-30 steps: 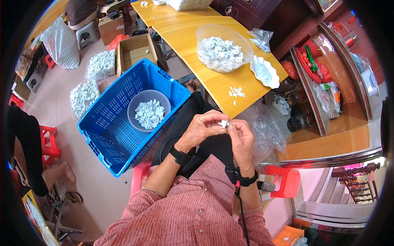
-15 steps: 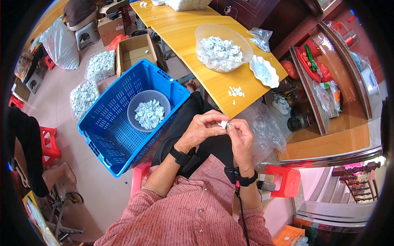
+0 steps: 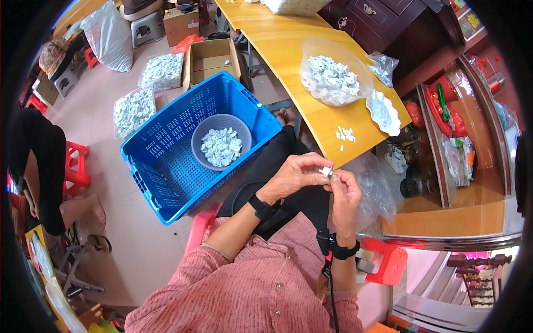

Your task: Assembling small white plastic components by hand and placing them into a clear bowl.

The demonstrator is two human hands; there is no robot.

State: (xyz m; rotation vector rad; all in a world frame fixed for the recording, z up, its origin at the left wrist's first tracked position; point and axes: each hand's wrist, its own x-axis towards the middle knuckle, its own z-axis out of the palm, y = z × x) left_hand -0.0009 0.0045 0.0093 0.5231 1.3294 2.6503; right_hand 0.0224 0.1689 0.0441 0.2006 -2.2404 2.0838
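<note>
Right now both hands meet above the lap: the left hand (image 3: 293, 176) and the right hand (image 3: 345, 194) pinch one small white part (image 3: 326, 171) between their fingers, closed on it from either side. It sits at the fingertips, just off the near edge of the yellow tabletop (image 3: 288, 61), where a few loose white pieces (image 3: 345, 134) lie. Farther back stand a clear bowl (image 3: 332, 72) heaped with parts and a white dish (image 3: 383, 112). To the left, a blue crate (image 3: 166, 161) on the floor holds a grey bowl (image 3: 221, 145) of similar pieces.

The part is tiny and gripped only at the tips, so I judge a slip likely if either pinch loosens; it would fall into the dark lap or to the floor between crate and stool. An elbow swing could also nudge the loose pieces off the edge.
</note>
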